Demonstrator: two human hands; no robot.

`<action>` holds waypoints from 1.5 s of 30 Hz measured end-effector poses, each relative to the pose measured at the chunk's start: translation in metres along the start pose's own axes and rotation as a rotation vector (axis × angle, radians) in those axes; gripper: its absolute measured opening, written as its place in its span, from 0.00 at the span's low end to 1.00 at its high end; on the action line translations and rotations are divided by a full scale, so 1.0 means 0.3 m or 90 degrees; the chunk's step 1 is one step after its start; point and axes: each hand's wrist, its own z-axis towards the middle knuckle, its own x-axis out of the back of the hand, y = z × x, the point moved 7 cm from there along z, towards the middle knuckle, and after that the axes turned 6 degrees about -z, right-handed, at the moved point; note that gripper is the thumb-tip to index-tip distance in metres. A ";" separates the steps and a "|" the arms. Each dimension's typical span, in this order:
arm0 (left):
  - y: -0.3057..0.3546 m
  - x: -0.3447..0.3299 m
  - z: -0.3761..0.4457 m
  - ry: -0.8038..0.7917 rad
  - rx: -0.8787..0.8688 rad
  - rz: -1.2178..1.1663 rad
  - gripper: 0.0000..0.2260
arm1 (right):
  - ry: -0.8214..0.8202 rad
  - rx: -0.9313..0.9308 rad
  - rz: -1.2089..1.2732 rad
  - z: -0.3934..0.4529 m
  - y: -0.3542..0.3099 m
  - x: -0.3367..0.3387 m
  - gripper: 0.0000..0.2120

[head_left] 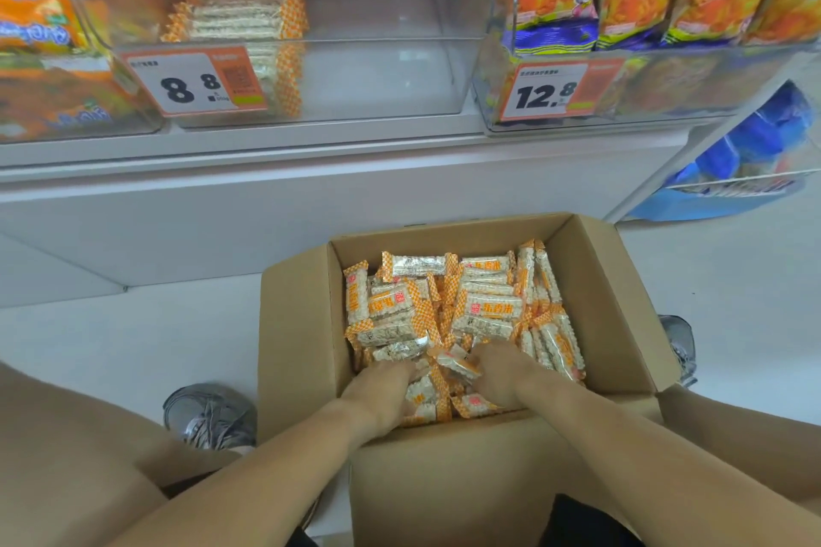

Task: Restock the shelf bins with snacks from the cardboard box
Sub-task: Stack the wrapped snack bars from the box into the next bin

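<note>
Down in the cardboard box (595, 280) we are digging both hands, left hand (382, 391) and right hand (502, 373), into the snack packets (486, 311); fingers buried, grip unclear. Packets are lying jumbled, long axes every way. Bin tags (195, 80) are reading 8.8 and 12.8.

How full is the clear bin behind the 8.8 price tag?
Mostly empty. The clear bin holds only one stack of orange-ended snack packs on its left side; the rest shows bare plastic.
</note>
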 end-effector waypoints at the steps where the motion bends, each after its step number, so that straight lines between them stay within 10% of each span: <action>1: 0.000 0.011 -0.002 -0.014 0.013 -0.041 0.20 | -0.022 0.009 0.026 -0.014 -0.011 0.022 0.19; 9: 0.072 0.386 -0.046 -0.048 0.054 -0.284 0.36 | -0.045 0.034 0.383 -0.227 -0.079 0.424 0.11; 12: 0.162 0.571 -0.101 -0.024 -0.012 -0.273 0.26 | 0.027 0.100 0.336 -0.336 -0.099 0.625 0.13; 23: 0.269 0.889 -0.275 -0.003 -0.145 -0.407 0.40 | 0.647 0.253 0.045 -0.691 -0.097 0.957 0.22; 31: 0.321 0.928 -0.259 0.039 -0.164 -0.577 0.53 | 0.624 0.382 0.216 -0.709 -0.145 0.963 0.25; 36: 0.366 0.941 -0.255 0.022 -0.141 -0.643 0.32 | 0.630 0.410 0.188 -0.700 -0.171 0.983 0.23; 45: 0.408 0.875 -0.256 -0.028 -0.129 -0.752 0.25 | 0.613 0.537 0.075 -0.676 -0.242 0.957 0.22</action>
